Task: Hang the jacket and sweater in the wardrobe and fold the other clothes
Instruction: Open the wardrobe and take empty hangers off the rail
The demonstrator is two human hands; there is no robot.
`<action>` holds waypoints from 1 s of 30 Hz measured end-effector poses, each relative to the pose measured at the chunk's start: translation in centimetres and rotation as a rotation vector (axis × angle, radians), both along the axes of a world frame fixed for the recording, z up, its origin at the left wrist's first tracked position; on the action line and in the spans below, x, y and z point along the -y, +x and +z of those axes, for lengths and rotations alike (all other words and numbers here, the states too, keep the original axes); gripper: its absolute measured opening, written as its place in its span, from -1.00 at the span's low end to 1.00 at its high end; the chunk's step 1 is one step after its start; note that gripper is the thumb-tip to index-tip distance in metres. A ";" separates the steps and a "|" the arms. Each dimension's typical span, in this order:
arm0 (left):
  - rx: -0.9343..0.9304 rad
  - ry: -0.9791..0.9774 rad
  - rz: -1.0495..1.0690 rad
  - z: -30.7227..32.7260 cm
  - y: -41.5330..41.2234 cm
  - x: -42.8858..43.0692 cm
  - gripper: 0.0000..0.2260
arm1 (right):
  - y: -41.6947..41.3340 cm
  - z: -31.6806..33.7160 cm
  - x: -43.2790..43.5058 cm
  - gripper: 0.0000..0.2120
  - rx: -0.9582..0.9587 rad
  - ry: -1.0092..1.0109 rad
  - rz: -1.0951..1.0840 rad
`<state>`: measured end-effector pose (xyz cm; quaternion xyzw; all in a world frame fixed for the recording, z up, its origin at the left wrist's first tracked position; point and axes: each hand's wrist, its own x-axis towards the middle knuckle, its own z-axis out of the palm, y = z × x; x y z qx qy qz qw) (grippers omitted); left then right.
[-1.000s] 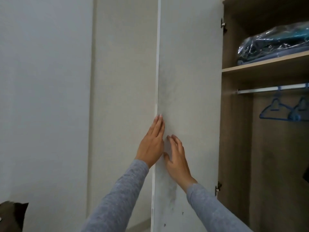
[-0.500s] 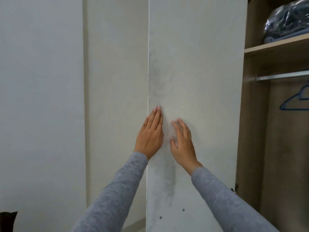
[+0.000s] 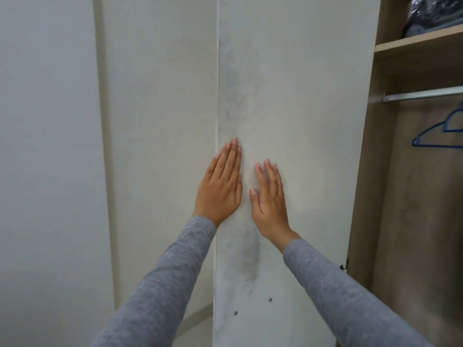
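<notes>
Two hands lie flat on the pale door [image 3: 300,108] of the wardrobe [image 3: 413,221], fingers straight and gripping nothing. The left hand [image 3: 220,186] sits at the door's free vertical edge, its outer side overlapping that edge. The right hand [image 3: 269,199] rests just beside it on the door face, a narrow gap between them. Left of the edge runs a pale wall [image 3: 45,146]. Past the door's hinged side the wardrobe stands open. A blue hanger [image 3: 437,139] shows below the metal rail [image 3: 426,94], under a shelf [image 3: 421,41] holding a plastic-wrapped bundle [image 3: 436,16]. The brown back panel shows beneath the hanger.
</notes>
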<state>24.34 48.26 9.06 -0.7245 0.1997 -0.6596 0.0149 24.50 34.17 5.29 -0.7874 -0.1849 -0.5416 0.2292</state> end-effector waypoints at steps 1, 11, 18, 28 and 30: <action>-0.003 -0.004 -0.001 0.0 0.1 0.1 -0.52 | 0.0 -0.2 0.0 -0.51 0.000 -0.008 -0.011; -0.090 -0.018 0.070 0.0 -1.6 1.1 -0.49 | -4.6 -2.8 4.5 -0.46 -0.281 -0.262 0.085; -0.238 -0.141 -0.066 -2.1 -6.0 6.3 -0.50 | -10.9 -1.2 11.2 -0.46 -0.294 -0.190 -0.065; -0.461 -0.054 -0.514 -8.0 -12.2 24.9 -0.51 | -22.6 -0.9 25.5 -0.53 -0.299 -0.124 -0.430; -0.501 -0.040 -0.617 -8.6 -13.2 29.0 -0.51 | -24.7 -0.8 29.2 -0.53 -0.283 -0.110 -0.545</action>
